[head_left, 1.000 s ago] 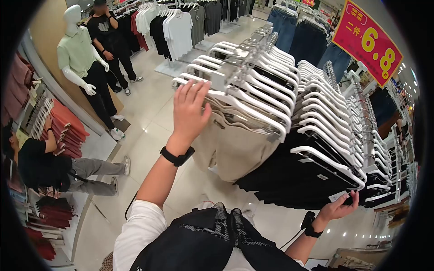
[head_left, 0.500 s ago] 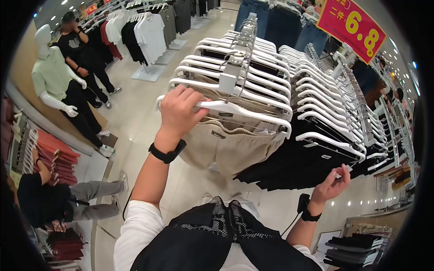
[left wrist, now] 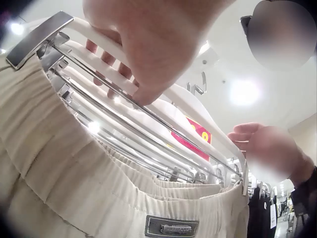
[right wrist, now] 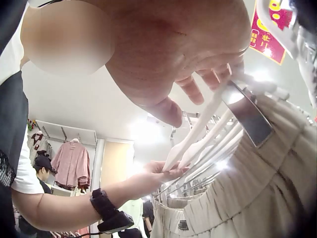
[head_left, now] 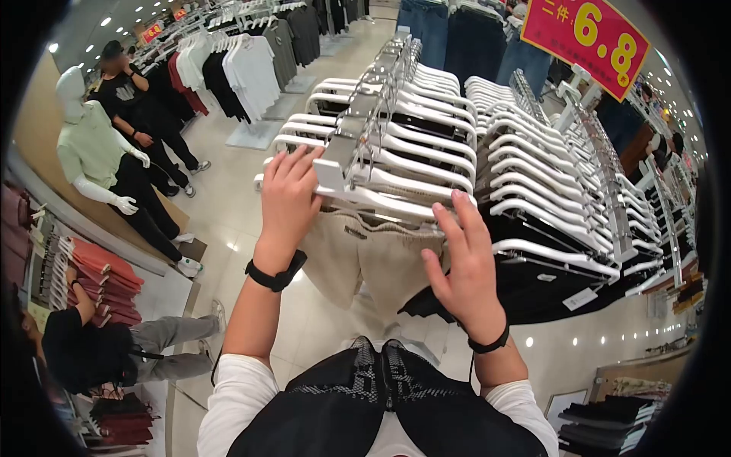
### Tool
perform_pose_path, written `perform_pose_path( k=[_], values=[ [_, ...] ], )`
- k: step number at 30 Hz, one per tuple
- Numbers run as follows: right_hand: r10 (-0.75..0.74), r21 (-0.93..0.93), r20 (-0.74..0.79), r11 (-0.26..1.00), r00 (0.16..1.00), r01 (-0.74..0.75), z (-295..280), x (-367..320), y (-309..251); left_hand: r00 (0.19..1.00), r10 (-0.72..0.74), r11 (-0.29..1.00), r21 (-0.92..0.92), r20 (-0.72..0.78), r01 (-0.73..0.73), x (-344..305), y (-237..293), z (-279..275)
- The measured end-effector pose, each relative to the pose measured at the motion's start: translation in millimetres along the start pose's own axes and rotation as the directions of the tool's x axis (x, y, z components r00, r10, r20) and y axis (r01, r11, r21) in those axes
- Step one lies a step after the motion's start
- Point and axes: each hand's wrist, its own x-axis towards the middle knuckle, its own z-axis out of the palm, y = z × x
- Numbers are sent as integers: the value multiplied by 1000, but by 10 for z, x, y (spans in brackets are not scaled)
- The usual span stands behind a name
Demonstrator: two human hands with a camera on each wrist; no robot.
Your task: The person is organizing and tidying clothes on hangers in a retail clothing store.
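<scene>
My left hand (head_left: 288, 198) holds the left end of the frontmost white hanger (head_left: 381, 201) on the rack. In the left wrist view, its fingers curl over the hanger, with the thumb on the near side. Beige elastic-waist pants (head_left: 381, 255) hang from that hanger, a dark label patch (left wrist: 172, 226) at the waistband. A metal clip (left wrist: 40, 39) grips one end of the waistband. My right hand (head_left: 470, 278) is raised at the hanger's right end, fingers extended and thumb apart. In the right wrist view, its fingertips are right by the hanger end above another metal clip (right wrist: 249, 115).
More white hangers (head_left: 426, 114) crowd the metal rail behind. To the right hang black garments (head_left: 533, 286) on a second rail, under a red price sign (head_left: 590, 38). A mannequin (head_left: 103, 152) and two people stand at left, one beside coral clothes (head_left: 103, 274).
My right hand has left the black garments and moved left to the beige pants' hanger. The left hand stays at that hanger, which was nearer me half a second ago and now sits closer to the row.
</scene>
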Motion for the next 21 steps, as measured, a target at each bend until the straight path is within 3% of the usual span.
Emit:
perform_pose_path(
  k=[4, 8, 14, 21],
  values=[
    [21, -6, -45, 1000, 999, -21, 217, 9, 158, 996, 19, 1000, -6, 88, -19, -59, -56, -51],
    [3, 67, -163, 998, 987, 8, 299, -50, 243, 997, 2, 1000, 16, 73, -3, -54, 56, -201],
    [-31, 88, -190, 995, 981, 48, 354, -82, 417, 997, -11, 997, 83, 83, 4, -128, 66, -226],
    [-24, 81, -201, 996, 979, 41, 371, -46, 446, 998, -50, 999, 22, 26, 49, -124, 75, -154]
  ],
)
